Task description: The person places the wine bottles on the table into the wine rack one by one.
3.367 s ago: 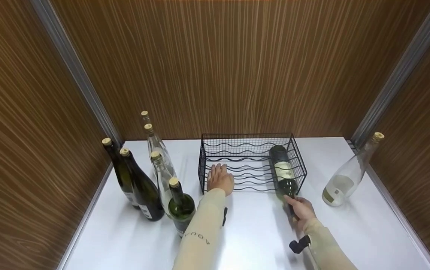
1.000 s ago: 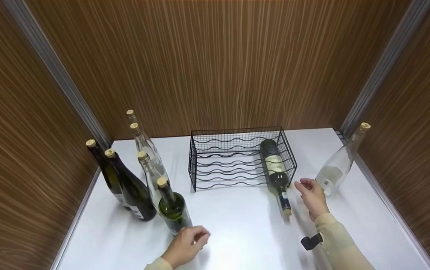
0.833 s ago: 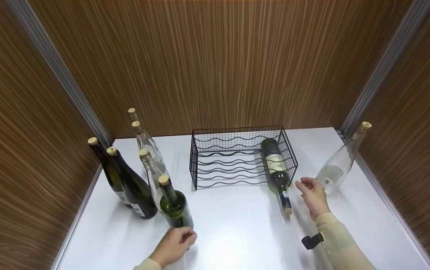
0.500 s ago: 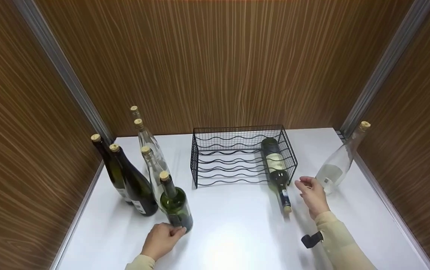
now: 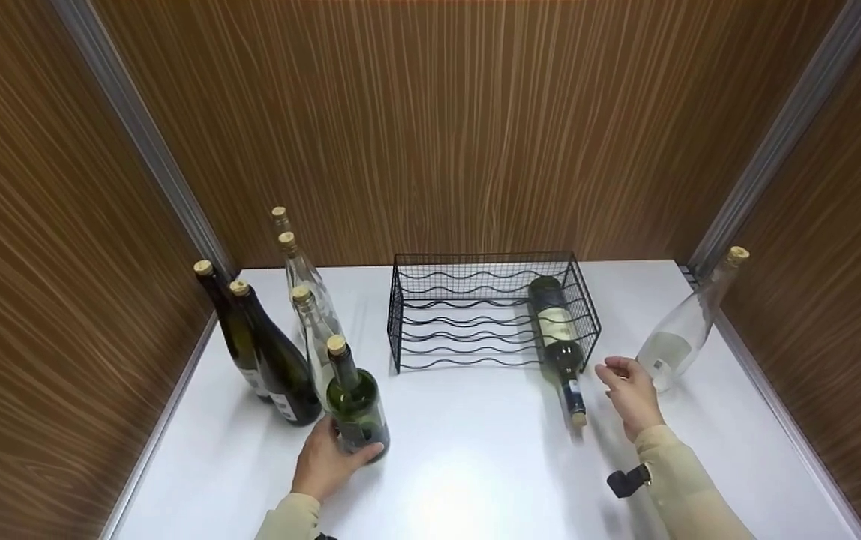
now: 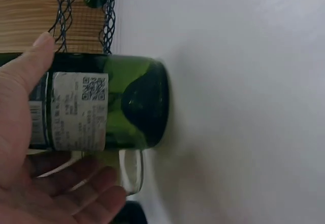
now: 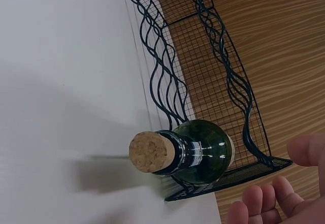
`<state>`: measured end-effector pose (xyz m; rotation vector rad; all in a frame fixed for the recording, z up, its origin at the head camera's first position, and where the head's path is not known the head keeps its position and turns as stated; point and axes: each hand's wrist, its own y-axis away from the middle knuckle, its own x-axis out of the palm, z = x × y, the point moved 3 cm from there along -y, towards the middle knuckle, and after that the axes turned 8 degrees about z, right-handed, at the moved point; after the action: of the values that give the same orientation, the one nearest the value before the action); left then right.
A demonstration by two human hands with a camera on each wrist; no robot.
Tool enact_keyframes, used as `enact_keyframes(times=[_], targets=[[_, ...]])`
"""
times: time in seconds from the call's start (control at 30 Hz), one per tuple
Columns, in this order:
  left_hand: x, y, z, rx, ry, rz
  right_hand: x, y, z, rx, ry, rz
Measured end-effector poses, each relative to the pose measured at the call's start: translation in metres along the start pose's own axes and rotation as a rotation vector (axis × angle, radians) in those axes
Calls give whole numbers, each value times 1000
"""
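In the head view my left hand (image 5: pixel 325 456) is around the lower body of a green corked wine bottle (image 5: pixel 355 397), which stands upright. The left wrist view shows the thumb (image 6: pixel 35 56) reaching across one side of this labelled bottle (image 6: pixel 111 102), the fingers (image 6: pixel 86 183) loosely bent along the other. At the right my right hand (image 5: pixel 631 397) holds nothing, fingers loosely curled, beside a black wire wine rack (image 5: pixel 468 337). A dark green wine bottle (image 5: pixel 556 330) lies in the rack's right end, its corked neck (image 7: pixel 152 152) pointing out over the front.
Left of the rack stand two dark bottles (image 5: pixel 280 367) and several clear corked bottles (image 5: pixel 318 330), close together beside the green one. A clear bottle (image 5: pixel 682 337) stands behind my right hand. Wood-patterned panels (image 5: pixel 475 127) enclose the white table (image 5: pixel 468 465).
My left hand has left the rack's left side and come around the standing green bottle. My right hand has let go of the lying bottle's neck and moved right.
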<state>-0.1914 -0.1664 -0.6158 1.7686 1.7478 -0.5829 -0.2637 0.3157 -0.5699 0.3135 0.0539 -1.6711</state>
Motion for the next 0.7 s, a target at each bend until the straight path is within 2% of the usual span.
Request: enact_keyframes(times=[0.23,0.43,0.7], targets=[[9,-5,-5,38,127,-78,-1,0,1,6,2,14],[11,-4,-7,97,163,-108,0,-1,3,9,-6,20],[18,-4,-8,83,194,-115,6,-2,10,-13,-14,34]])
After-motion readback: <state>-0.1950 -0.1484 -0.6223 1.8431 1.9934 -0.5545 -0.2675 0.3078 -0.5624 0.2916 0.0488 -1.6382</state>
